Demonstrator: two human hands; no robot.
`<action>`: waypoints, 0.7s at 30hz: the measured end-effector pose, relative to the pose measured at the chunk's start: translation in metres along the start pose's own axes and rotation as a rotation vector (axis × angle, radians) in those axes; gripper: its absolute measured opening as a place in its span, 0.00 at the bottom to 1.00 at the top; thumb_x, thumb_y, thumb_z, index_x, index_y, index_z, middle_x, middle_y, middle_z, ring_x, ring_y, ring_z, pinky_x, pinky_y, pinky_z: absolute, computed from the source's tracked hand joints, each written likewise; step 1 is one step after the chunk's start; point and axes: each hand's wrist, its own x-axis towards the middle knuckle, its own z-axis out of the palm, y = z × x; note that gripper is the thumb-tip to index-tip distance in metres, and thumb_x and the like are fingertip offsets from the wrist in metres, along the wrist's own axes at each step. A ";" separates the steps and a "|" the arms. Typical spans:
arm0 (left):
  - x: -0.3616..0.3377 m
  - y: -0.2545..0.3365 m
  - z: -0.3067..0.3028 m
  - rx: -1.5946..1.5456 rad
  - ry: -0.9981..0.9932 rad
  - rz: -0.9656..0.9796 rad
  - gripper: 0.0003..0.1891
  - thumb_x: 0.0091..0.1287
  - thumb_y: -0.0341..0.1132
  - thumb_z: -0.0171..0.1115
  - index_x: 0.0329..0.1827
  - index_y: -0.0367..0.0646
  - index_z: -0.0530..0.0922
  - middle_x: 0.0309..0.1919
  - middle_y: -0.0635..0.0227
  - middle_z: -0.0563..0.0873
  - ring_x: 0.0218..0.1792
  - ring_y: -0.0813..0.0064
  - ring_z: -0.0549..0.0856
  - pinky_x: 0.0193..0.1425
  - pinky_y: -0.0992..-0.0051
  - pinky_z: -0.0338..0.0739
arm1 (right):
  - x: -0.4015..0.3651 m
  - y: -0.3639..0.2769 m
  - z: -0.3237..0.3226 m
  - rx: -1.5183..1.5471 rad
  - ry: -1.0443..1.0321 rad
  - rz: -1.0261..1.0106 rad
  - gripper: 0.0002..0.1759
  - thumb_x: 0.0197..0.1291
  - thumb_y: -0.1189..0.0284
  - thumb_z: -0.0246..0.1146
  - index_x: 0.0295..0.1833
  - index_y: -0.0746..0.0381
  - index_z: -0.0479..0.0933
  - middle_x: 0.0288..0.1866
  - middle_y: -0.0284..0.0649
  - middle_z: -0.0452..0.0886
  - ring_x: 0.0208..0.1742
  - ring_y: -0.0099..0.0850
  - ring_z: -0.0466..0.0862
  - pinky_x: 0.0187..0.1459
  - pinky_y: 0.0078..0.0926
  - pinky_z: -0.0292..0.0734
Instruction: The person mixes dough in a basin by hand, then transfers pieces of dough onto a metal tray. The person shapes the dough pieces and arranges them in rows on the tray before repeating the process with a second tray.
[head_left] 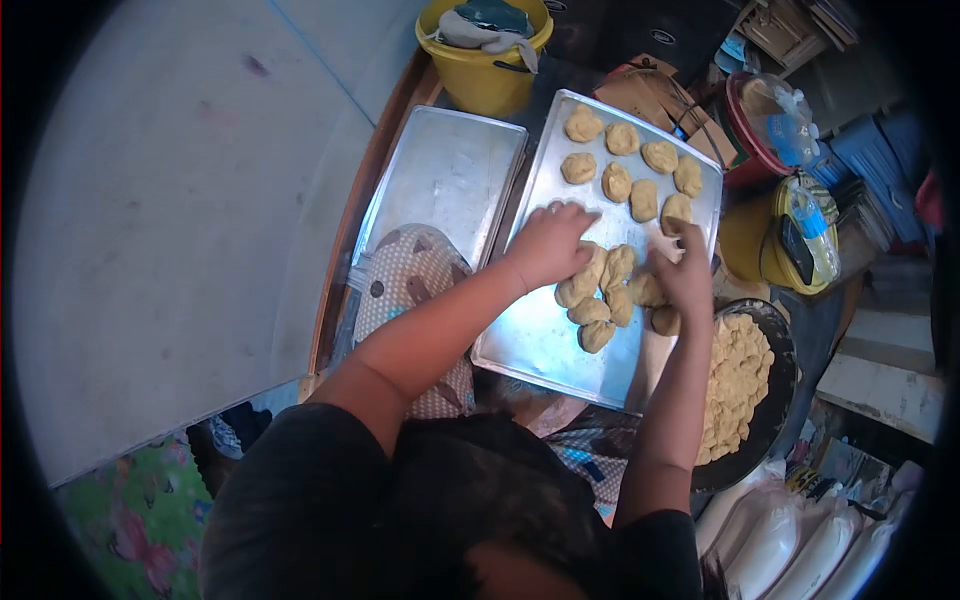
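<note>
A metal baking tray [540, 330] lies in front of me with several lumps of yellowish dough on it. At its far end, dough balls [622, 138] sit apart in loose rows. A tighter cluster of dough pieces [605, 285] rests around the middle. My left hand [550, 242] reaches over the tray with fingers stretched out, its thumb side beside the cluster. My right hand [685, 272] is at the tray's right side, slightly blurred, its thumb and fingers apart close to a dough ball [677, 210]. Nothing clearly shows in either hand.
A second metal tray [450, 160] lies to the left, partly under a patterned cloth mitt [410, 270]. A dark round pan [775, 400] of dough chunks [735, 385] stands at right. A yellow bucket [485, 80] is behind; a yellow container [755, 240] and water bottle [815, 230] stand far right.
</note>
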 end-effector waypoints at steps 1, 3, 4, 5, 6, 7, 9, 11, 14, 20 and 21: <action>-0.003 0.002 -0.003 -0.004 -0.007 0.004 0.20 0.58 0.34 0.63 0.55 0.45 0.77 0.46 0.59 0.80 0.52 0.56 0.77 0.57 0.59 0.69 | -0.010 -0.013 0.006 0.142 -0.203 0.163 0.25 0.50 0.72 0.67 0.57 0.61 0.75 0.39 0.47 0.82 0.37 0.40 0.83 0.45 0.34 0.78; -0.004 0.003 -0.012 -0.034 -0.314 -0.094 0.15 0.57 0.32 0.60 0.48 0.42 0.79 0.43 0.57 0.81 0.47 0.56 0.80 0.52 0.61 0.74 | -0.014 -0.025 0.013 0.078 -0.295 -0.040 0.23 0.52 0.73 0.66 0.56 0.61 0.75 0.34 0.46 0.82 0.36 0.40 0.83 0.44 0.34 0.77; -0.007 -0.005 -0.009 -0.155 -0.176 -0.105 0.11 0.57 0.31 0.60 0.42 0.40 0.80 0.39 0.54 0.82 0.42 0.55 0.82 0.49 0.62 0.76 | -0.013 -0.033 0.011 0.161 -0.295 0.070 0.21 0.52 0.74 0.67 0.53 0.62 0.76 0.34 0.46 0.83 0.35 0.36 0.84 0.41 0.32 0.78; -0.007 -0.011 -0.012 -0.154 -0.167 -0.101 0.11 0.57 0.31 0.60 0.42 0.40 0.80 0.39 0.54 0.82 0.42 0.55 0.82 0.49 0.62 0.76 | -0.010 -0.038 0.010 0.240 -0.296 0.175 0.19 0.52 0.75 0.67 0.51 0.63 0.77 0.34 0.46 0.83 0.34 0.32 0.84 0.39 0.29 0.79; -0.008 -0.016 -0.017 -0.203 -0.016 -0.185 0.10 0.57 0.31 0.60 0.40 0.39 0.79 0.39 0.53 0.82 0.41 0.52 0.82 0.49 0.61 0.76 | -0.006 -0.039 0.012 0.235 -0.295 0.170 0.19 0.52 0.75 0.67 0.51 0.63 0.77 0.34 0.46 0.83 0.34 0.32 0.84 0.39 0.29 0.79; -0.007 -0.019 -0.019 -0.251 0.130 -0.267 0.09 0.57 0.32 0.60 0.38 0.38 0.79 0.38 0.52 0.82 0.41 0.50 0.82 0.48 0.60 0.77 | 0.001 -0.038 0.017 0.257 -0.166 0.128 0.18 0.51 0.75 0.68 0.50 0.64 0.78 0.35 0.45 0.83 0.33 0.30 0.84 0.38 0.28 0.79; -0.005 -0.020 -0.019 -0.202 0.138 -0.224 0.10 0.57 0.32 0.61 0.39 0.38 0.80 0.38 0.52 0.82 0.40 0.51 0.82 0.48 0.60 0.77 | 0.011 -0.026 0.042 0.412 -0.041 0.048 0.16 0.52 0.72 0.69 0.47 0.64 0.78 0.34 0.46 0.83 0.32 0.34 0.84 0.37 0.30 0.79; -0.004 -0.019 -0.018 -0.097 0.163 -0.134 0.12 0.57 0.33 0.64 0.42 0.38 0.81 0.36 0.52 0.83 0.39 0.53 0.83 0.46 0.62 0.77 | 0.009 -0.041 0.043 0.130 -0.132 0.100 0.16 0.52 0.69 0.69 0.44 0.65 0.78 0.36 0.48 0.83 0.36 0.39 0.85 0.40 0.34 0.79; 0.000 -0.020 -0.022 -0.036 0.033 -0.169 0.13 0.57 0.34 0.65 0.44 0.38 0.81 0.41 0.53 0.83 0.43 0.54 0.82 0.48 0.61 0.76 | -0.015 -0.070 0.014 0.003 -0.059 -0.060 0.16 0.51 0.68 0.68 0.43 0.64 0.79 0.37 0.49 0.83 0.40 0.43 0.84 0.43 0.36 0.78; 0.002 -0.004 -0.016 0.155 0.149 -0.028 0.15 0.56 0.33 0.65 0.48 0.44 0.82 0.49 0.63 0.80 0.55 0.61 0.75 0.57 0.61 0.68 | -0.052 -0.058 0.022 0.200 -0.228 -0.012 0.13 0.50 0.75 0.62 0.43 0.63 0.81 0.37 0.48 0.84 0.39 0.43 0.84 0.44 0.35 0.78; 0.002 0.000 -0.011 0.125 0.186 0.035 0.16 0.56 0.32 0.64 0.49 0.46 0.81 0.50 0.65 0.79 0.57 0.63 0.73 0.59 0.61 0.65 | -0.047 -0.065 0.007 0.200 -0.101 0.059 0.13 0.51 0.76 0.61 0.43 0.63 0.81 0.37 0.47 0.84 0.39 0.43 0.84 0.44 0.34 0.78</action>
